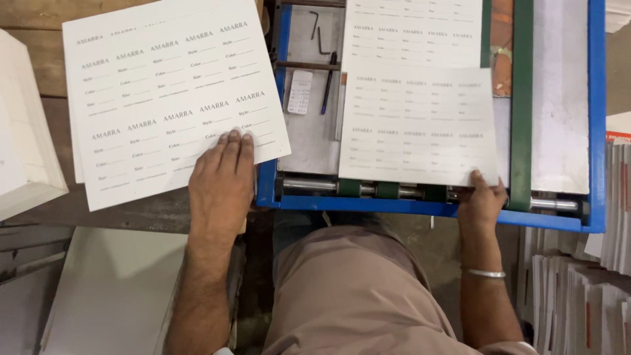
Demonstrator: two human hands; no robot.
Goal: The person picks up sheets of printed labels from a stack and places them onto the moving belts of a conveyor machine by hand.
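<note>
The left hand lies open and flat on a stack of printed sheets on the wooden desk. The right hand pinches the near edge of one sheet lying over the rollers of a blue machine.

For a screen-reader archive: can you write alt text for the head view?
A person's left hand presses flat on a stack of printed label sheets on a wooden table, while the right hand holds the near edge of another printed sheet lying on a blue-framed machine with rollers.
</note>
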